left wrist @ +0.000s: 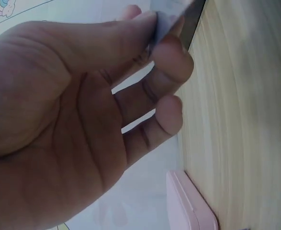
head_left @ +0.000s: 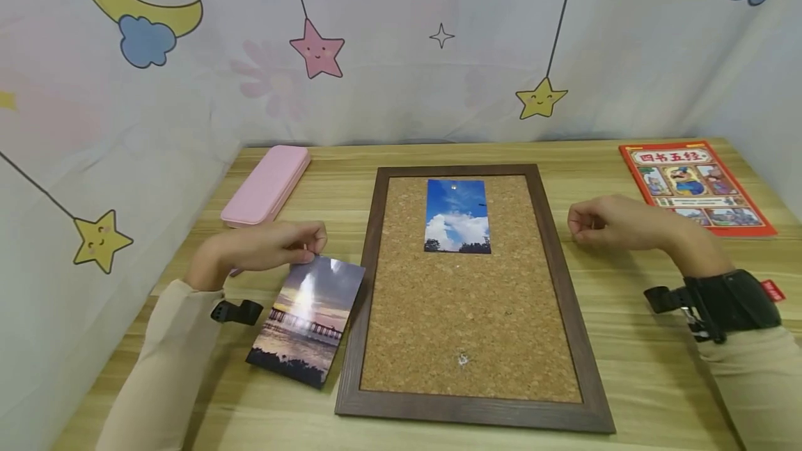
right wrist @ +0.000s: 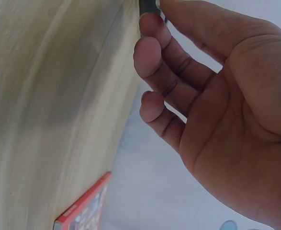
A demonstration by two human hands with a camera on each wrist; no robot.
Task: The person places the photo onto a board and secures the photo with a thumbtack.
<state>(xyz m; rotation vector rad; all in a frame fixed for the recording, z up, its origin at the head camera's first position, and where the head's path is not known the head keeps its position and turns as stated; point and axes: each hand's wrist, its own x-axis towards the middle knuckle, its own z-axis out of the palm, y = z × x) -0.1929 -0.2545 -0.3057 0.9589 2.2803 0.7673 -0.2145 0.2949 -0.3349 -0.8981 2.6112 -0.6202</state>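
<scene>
My left hand (head_left: 269, 246) pinches the top edge of a sunset photo (head_left: 307, 326) showing a pier over water. The photo tilts beside the left border of a cork board (head_left: 470, 326) with a dark wooden frame. In the left wrist view, thumb and forefinger meet on the photo's edge (left wrist: 171, 14). A sky photo (head_left: 457, 218) hangs on the upper cork, with a small pin (head_left: 454, 187) near its top. Right of the board, my right hand (head_left: 626, 223) hovers with fingers curled and thumb near the forefinger; whether a small thing sits between the fingertips is unclear.
A pink case (head_left: 266, 186) lies at the back left, behind the left hand. At the back right, a red book (head_left: 695, 190) lies partly behind the right wrist. A printed curtain (head_left: 401, 103) stands along the table's back edge. Bare wooden tabletop (head_left: 639, 367) shows right of the board.
</scene>
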